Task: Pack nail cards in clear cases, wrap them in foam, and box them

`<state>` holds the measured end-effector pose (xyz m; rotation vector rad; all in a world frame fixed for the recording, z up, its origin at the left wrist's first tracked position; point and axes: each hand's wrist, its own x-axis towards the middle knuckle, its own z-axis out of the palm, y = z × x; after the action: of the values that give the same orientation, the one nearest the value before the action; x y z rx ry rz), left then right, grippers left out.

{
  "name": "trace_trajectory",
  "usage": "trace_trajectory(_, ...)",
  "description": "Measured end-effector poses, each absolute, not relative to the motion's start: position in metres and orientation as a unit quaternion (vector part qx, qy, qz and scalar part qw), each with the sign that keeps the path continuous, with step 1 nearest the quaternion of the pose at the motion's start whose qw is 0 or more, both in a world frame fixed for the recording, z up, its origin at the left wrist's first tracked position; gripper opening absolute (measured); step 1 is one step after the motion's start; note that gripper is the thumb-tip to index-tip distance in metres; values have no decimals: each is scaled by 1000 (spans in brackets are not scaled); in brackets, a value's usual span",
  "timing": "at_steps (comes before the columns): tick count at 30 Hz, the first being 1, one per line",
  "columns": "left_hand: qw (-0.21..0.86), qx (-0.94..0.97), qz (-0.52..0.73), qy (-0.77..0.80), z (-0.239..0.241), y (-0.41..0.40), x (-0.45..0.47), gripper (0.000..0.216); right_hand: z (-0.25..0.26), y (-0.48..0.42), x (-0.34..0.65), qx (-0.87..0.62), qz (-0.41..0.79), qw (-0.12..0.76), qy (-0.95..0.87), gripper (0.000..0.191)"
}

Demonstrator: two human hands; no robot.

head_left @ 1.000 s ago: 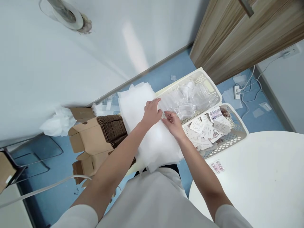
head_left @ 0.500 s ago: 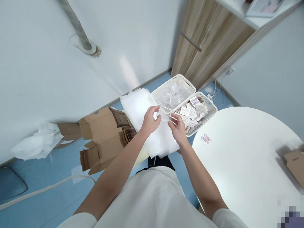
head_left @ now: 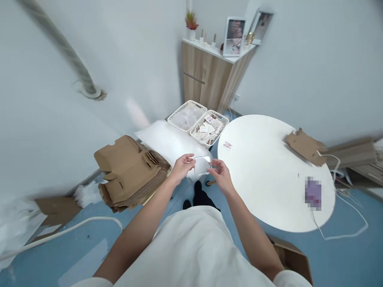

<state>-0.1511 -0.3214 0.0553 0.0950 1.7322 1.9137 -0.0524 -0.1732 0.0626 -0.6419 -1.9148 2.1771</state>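
Between my two hands is a small clear plastic case point(head_left: 202, 165), held by its opposite sides. My left hand point(head_left: 182, 167) is closed on the left edge, fingers and thumb pinching it. My right hand point(head_left: 220, 172) grips the right edge. Behind the case lie white foam sheets point(head_left: 167, 139). Two white baskets stand at the far end: one basket point(head_left: 170, 119) holds clear plastic pieces, and the other basket point(head_left: 226, 120) holds many small printed cards point(head_left: 206, 129). A small clear piece with pink shapes point(head_left: 228, 145) lies on the round white table point(head_left: 260, 175).
Stacked flat cardboard boxes point(head_left: 128, 171) are at the left of the foam sheets. A cardboard piece point(head_left: 306, 147) and a blurred purple object point(head_left: 313, 193) lie on the round table. A wooden cabinet point(head_left: 209, 75) fills the corner. An open carton point(head_left: 291, 255) sits below right.
The view has swung right and up, showing more of the table and the cabinet top. My hands have drawn the clear case back from the baskets, nearer my body.
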Motion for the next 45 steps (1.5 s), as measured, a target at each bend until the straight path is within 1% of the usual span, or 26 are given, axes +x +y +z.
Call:
trace_trajectory(4,348,73,679,642,64,-297,-130,34,64,-154,-13,-257,733,113,-620,45)
trace_trajectory(10,432,79,660,610,68,-257,-96,25,62,-124,27,-326,733,185,-567,46)
trace_trajectory(14,466,52,675,571,64,-218,-69,21,62,-98,57,-345,766,203,-504,47)
trace_trajectory(18,491,33,679,545,61,-175,-38,23,58,-66,91,-347,791,186,-468,46)
trace_trajectory(22,506,31,682,527,55,-137,-8,25,50,-36,116,-363,789,180,-461,45)
trace_trajectory(25,510,30,680,526,50,-115,12,25,45,-17,129,-383,777,203,-456,46)
trace_trajectory(29,528,52,639,557,44,-95,34,28,42,7,146,-392,767,224,-456,38)
trace_trajectory(33,541,100,576,605,44,-84,37,30,39,26,158,-406,761,235,-449,34)
trace_trajectory(38,520,120,539,651,45,-71,14,38,35,39,160,-416,756,231,-450,33)
trace_trajectory(41,539,139,528,642,42,-64,3,35,35,43,154,-425,749,220,-458,33)
trace_trajectory(45,573,124,545,599,37,-58,-6,29,37,44,144,-448,727,243,-460,38)
